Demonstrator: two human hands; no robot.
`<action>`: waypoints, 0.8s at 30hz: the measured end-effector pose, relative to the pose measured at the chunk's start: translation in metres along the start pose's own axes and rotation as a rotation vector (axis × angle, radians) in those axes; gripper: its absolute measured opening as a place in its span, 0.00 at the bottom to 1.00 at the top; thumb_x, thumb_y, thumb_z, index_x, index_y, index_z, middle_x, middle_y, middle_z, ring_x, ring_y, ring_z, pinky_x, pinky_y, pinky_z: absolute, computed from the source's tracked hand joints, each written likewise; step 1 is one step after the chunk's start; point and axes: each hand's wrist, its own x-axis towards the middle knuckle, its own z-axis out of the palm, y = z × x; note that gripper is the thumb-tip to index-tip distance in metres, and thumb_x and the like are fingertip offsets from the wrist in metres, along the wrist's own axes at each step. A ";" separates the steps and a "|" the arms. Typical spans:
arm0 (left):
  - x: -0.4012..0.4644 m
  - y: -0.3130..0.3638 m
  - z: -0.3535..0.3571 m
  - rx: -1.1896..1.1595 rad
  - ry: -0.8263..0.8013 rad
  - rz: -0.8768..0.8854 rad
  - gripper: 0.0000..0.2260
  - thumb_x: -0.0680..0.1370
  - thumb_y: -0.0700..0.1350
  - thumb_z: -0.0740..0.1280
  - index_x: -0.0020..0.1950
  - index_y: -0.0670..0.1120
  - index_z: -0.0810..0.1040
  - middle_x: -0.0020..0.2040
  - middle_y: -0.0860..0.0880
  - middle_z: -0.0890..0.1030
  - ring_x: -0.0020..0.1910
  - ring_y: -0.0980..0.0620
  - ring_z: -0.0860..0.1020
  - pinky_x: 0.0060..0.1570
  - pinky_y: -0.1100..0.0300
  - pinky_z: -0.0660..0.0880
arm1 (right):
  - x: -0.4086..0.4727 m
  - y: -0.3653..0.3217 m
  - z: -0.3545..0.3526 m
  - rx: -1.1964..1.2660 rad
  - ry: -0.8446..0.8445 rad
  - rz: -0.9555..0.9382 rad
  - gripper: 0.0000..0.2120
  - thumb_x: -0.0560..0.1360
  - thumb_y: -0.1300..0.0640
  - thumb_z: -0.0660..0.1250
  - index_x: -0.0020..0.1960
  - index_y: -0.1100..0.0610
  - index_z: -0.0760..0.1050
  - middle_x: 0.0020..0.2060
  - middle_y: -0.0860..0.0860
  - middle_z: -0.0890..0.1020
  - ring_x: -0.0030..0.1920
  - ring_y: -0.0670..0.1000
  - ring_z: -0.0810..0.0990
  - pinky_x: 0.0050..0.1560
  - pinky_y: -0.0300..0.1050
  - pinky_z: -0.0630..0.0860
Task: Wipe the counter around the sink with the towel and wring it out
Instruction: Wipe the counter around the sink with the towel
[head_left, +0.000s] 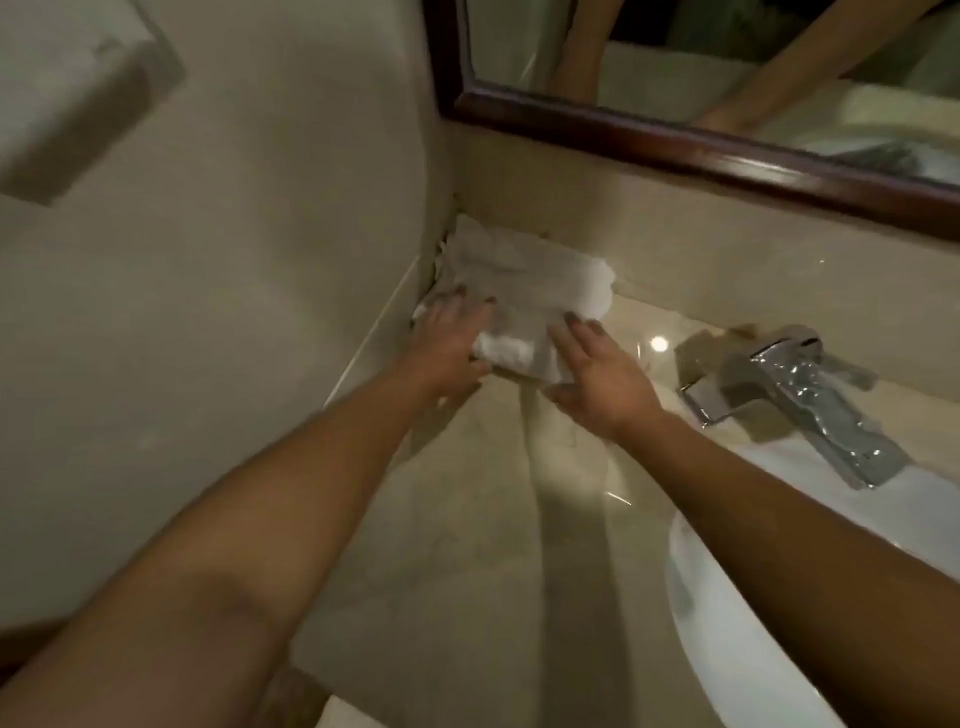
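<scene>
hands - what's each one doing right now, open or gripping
left hand: open, fingers flat on the towel
right hand: open, fingers flat on the towel

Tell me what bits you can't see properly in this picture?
- Towel: its near edge is hidden under the left hand and right hand, head view.
- Sink: cut off by the right and bottom edges, partly covered by the right forearm.
- Faucet: motion blur smears its details.
- Mirror: cut off at the top; reflection unclear.

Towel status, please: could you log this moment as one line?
towel: counter's back-left corner | left hand: flat on towel | right hand: flat on towel | wringing: not begun
</scene>
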 end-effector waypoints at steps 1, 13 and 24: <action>0.008 -0.003 0.002 0.068 -0.004 0.014 0.32 0.77 0.52 0.68 0.78 0.54 0.58 0.79 0.41 0.53 0.77 0.40 0.53 0.74 0.49 0.54 | 0.013 0.002 0.004 -0.046 -0.039 0.001 0.37 0.76 0.52 0.71 0.79 0.56 0.58 0.79 0.57 0.58 0.77 0.62 0.59 0.71 0.57 0.66; -0.003 -0.006 -0.002 0.175 0.149 0.129 0.18 0.73 0.59 0.61 0.49 0.48 0.82 0.52 0.47 0.75 0.53 0.46 0.74 0.55 0.53 0.68 | 0.029 -0.019 -0.019 -0.148 -0.050 0.102 0.16 0.73 0.43 0.64 0.48 0.54 0.81 0.48 0.52 0.80 0.52 0.58 0.79 0.46 0.47 0.65; 0.055 -0.022 0.039 0.251 0.237 0.172 0.32 0.77 0.63 0.47 0.79 0.52 0.52 0.80 0.51 0.51 0.79 0.46 0.48 0.75 0.47 0.46 | 0.064 -0.005 0.037 -0.151 0.017 0.099 0.32 0.81 0.35 0.41 0.81 0.46 0.41 0.81 0.48 0.40 0.79 0.53 0.33 0.77 0.56 0.35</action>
